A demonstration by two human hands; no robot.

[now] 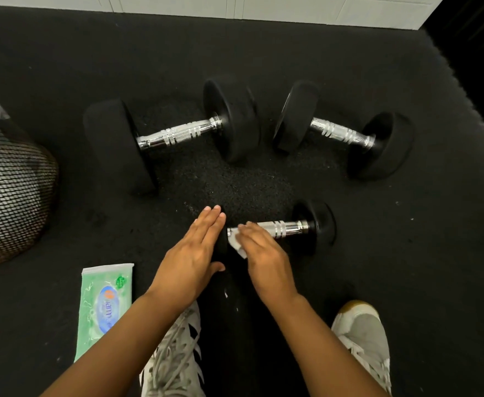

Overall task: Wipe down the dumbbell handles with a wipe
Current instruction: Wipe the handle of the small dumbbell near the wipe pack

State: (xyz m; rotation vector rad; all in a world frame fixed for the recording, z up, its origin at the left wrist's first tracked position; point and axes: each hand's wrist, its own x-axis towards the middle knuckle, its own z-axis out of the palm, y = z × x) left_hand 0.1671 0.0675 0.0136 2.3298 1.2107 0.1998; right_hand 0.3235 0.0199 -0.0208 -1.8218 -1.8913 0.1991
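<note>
Your hands are at the small black-ended dumbbell [281,229] nearest your feet, with a white wipe [236,242] on its chrome handle.

Your left hand [195,253] lies flat, fingers straight and together, against that dumbbell's near end plate. Your right hand [263,253], just beside it, presses the wipe onto the handle's left part; whether the fingers curl round the bar cannot be told. The handle's right part shows bare. Beyond this dumbbell, on the black rubber floor [63,67], lie a large black dumbbell with a knurled chrome handle [172,133] to the left and a medium black dumbbell [344,130] to the right. Left of it, near your left forearm, lies a green wipes packet [106,305]; further left stands a black mesh bin [9,190]. Your white laced shoes [175,356] are just below it.
</note>
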